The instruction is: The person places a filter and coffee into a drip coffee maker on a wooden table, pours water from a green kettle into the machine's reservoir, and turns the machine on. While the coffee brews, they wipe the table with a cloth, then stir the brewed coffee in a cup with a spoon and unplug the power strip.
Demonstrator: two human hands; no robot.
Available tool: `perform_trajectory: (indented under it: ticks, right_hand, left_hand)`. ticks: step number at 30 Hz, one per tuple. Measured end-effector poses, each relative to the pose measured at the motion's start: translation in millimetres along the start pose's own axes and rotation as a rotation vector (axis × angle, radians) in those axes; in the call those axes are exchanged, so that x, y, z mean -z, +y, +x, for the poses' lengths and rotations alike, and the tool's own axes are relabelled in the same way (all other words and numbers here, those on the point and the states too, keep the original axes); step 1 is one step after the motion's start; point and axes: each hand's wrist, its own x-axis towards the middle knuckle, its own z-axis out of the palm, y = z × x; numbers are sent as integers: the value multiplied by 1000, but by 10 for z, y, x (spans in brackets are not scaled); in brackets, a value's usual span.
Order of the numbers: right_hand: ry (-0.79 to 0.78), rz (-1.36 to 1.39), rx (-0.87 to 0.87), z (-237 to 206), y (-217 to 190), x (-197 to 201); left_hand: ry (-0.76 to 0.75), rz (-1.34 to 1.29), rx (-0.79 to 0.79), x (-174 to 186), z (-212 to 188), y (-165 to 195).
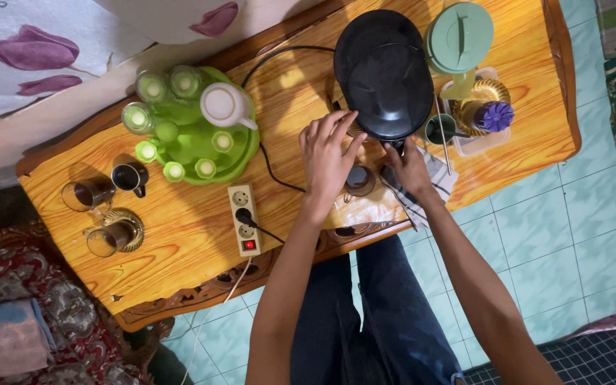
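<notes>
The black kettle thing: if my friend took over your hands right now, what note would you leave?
Left hand: open, fingers spread against the near side of the black electric pot, lid shut.
Right hand: at the pot's base, over a striped cloth; whether it grips anything cannot be told.
A small dark round item sits between the hands.
The black cord runs to the power strip, switch lit.
Nothing visibly poured; cups stand untouched at left.
</notes>
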Motion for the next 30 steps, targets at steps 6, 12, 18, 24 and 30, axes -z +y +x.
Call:
perform_trajectory:
  ticks: [6,12,18,24,30]
  right_hand:
    - [-18,110,44,-108,63,35]
    - [24,-115,-71,-296,146,190]
    - [6,-28,-59,-324,243,223]
    - [2,-16,-66,-467,401,311]
    - [1,-171,-86,-755,557,590]
  left_hand:
    - [-19,37,19,-47,5,-31]
    - [31,51,14,21,6,71]
    - [30,28,43,105,8,179]
    - [51,-21,90,181,-116,132]
    - [67,-271,407,2,-555,-158]
